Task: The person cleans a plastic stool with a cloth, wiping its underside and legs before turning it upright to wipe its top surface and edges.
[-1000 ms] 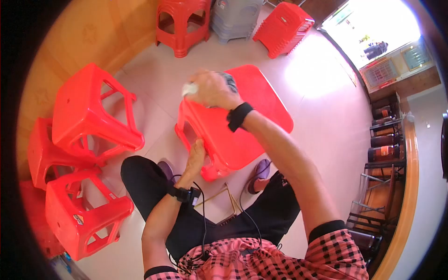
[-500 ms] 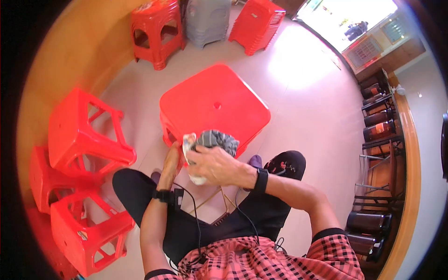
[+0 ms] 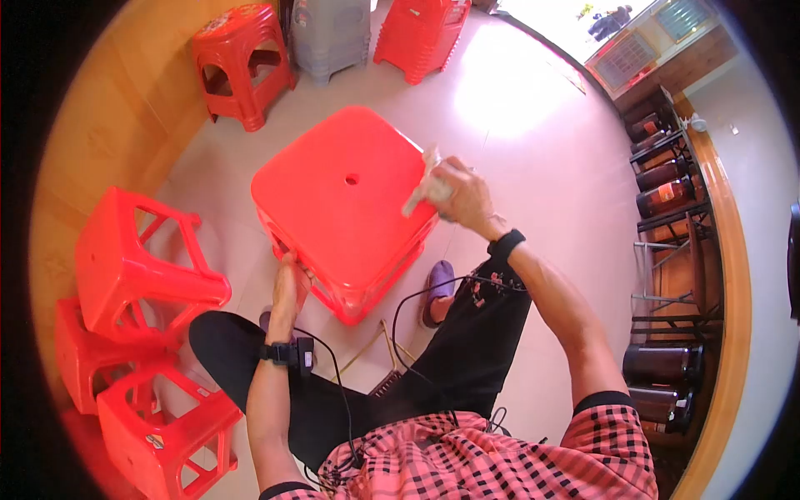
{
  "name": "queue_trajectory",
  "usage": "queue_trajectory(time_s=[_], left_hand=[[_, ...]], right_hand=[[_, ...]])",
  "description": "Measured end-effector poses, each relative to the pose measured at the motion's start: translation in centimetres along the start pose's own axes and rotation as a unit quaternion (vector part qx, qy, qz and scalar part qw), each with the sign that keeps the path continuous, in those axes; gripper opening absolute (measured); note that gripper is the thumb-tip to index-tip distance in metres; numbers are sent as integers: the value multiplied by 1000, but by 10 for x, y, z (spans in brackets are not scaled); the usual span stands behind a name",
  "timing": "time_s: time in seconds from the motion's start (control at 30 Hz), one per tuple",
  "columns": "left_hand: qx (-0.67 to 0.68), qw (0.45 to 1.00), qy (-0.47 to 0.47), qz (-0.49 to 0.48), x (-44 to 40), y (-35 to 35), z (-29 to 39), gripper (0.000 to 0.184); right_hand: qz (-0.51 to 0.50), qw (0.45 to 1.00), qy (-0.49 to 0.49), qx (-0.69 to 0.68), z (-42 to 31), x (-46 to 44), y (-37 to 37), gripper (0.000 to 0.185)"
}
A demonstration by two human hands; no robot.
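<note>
Stool [image 3: 342, 221] at my left grip [image 3: 288, 287], closed or not I can't tell; my right grip [image 3: 468, 197] clamps a rag [image 3: 437, 190].

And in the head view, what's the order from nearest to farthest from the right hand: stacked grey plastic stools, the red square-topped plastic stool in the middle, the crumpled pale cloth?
1. Crumpled pale cloth: held in the right hand.
2. Red square-topped stool: just left of the hand.
3. Grey stools: stacked far back.

left hand [image 3: 288, 287] extends forward; right hand [image 3: 468, 198] stretches farther out, its fingers [image 3: 455, 173] curled.
</note>
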State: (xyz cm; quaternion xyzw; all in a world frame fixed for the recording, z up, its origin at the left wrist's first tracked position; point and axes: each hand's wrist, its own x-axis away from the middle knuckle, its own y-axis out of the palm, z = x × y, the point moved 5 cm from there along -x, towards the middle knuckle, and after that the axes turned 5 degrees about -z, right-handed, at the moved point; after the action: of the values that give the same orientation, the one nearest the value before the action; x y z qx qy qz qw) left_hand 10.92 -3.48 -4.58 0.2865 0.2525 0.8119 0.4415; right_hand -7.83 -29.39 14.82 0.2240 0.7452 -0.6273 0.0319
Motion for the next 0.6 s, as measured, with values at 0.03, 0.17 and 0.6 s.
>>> queue_trajectory(time_s=[0.03, 0.17, 0.6], left_hand=[[2, 1000, 14, 7, 0, 5, 1, 45], [-1, 999, -3, 46, 11, 33, 14, 47], [-44, 999, 18, 3, 3, 7, 2, 48]], right_hand=[[55, 993, 93, -37, 19, 0, 0, 28], [212, 842, 401, -292, 58, 34, 29, 27], [184, 600, 433, -648, -175, 133, 141, 17]])
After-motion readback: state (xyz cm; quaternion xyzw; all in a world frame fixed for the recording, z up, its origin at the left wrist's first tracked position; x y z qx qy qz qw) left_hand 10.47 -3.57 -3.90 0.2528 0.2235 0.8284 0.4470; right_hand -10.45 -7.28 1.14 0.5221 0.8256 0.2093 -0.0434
